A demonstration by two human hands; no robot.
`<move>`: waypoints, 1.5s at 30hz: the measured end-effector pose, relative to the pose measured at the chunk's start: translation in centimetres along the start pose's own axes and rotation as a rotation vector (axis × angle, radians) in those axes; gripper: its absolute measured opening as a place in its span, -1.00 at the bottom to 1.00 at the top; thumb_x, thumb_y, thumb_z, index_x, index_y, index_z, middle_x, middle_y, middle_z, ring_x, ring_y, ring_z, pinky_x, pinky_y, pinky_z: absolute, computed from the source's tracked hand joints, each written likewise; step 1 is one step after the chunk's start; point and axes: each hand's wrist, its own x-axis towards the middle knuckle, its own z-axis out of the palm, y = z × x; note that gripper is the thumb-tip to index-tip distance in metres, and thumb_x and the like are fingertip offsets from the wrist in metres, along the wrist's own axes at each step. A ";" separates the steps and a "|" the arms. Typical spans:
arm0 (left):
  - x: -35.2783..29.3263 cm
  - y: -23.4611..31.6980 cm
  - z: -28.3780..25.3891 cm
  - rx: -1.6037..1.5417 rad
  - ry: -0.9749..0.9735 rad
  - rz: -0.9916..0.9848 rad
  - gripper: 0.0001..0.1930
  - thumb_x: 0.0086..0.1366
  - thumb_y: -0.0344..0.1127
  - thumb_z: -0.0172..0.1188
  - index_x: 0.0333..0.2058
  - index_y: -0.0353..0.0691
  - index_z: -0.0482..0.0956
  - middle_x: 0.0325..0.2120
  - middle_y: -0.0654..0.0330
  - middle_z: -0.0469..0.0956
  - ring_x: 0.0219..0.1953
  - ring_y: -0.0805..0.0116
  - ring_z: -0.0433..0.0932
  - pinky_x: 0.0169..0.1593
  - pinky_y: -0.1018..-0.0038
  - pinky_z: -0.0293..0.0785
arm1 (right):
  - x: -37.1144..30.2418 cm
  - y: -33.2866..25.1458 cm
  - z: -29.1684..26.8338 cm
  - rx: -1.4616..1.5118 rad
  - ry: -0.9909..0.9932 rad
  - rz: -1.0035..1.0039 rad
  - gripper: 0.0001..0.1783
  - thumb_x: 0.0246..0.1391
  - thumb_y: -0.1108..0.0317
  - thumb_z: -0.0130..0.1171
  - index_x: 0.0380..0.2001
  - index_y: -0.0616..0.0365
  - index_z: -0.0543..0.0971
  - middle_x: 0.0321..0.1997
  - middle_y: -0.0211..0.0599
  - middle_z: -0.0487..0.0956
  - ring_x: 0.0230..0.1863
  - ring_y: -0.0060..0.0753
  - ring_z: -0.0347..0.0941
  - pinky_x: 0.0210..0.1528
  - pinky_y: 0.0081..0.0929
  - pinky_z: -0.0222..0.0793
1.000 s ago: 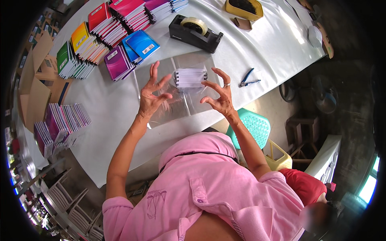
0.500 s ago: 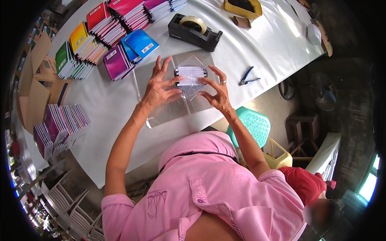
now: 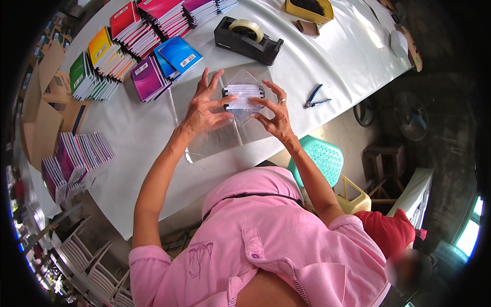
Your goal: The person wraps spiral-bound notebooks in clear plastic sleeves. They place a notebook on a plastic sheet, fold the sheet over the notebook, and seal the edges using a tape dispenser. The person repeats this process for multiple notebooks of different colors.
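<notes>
tape dispenser [image 3: 248, 42]: black, roll fitted. booklet bundle [image 3: 243, 91]: white page edges up, dark bindings at both ends; on the dispenser's near side, over clear film [image 3: 214, 146]. left hand [image 3: 202, 112]: at bundle's left end, fingers spread, index tip at the pages. right hand [image 3: 277, 121]: opposite end, fingers curved, index tip likewise. whether either pinches film: cannot tell. coloured notebook stacks [image 3: 125, 23]: left of dispenser.

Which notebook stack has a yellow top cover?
The yellow stack, between the green stack and the red stack. Its top cover alone is yellow; those two neighbours show green and red covers.
</notes>
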 end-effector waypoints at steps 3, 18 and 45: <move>1.2 0.3 -0.2 0.063 -0.046 0.032 -0.56 -0.09 -0.26 0.47 -0.13 0.18 0.69 0.35 0.16 0.11 0.42 -0.06 -0.15 0.36 0.11 0.04 | 0.6 -0.4 0.1 0.086 0.039 0.003 -0.67 -0.17 0.30 0.43 -0.23 -0.07 0.66 0.28 -0.12 0.28 0.29 0.01 0.15 0.25 -0.10 0.16; 3.6 1.5 0.6 -0.413 0.149 -0.393 -0.53 -0.02 -0.35 0.42 -0.05 -0.06 0.64 0.20 0.26 0.39 0.35 0.20 0.15 0.35 0.31 0.08 | 5.6 -1.5 -0.9 0.317 -0.001 0.394 -0.74 -0.17 0.38 0.43 -0.39 0.18 0.58 -0.25 -0.40 0.57 -0.13 -0.41 0.47 -0.01 -0.42 0.28; 3.1 3.6 -1.9 0.573 -0.386 0.095 -0.27 -0.05 -0.18 0.42 0.18 0.13 0.42 0.24 0.56 0.30 0.38 0.08 0.05 0.33 -0.12 -0.01 | 21.1 14.7 -7.0 -0.197 -0.529 0.450 -0.69 -0.10 0.17 0.37 -0.30 0.11 0.70 -0.07 -0.22 0.60 0.07 -0.30 0.41 0.02 -0.27 0.37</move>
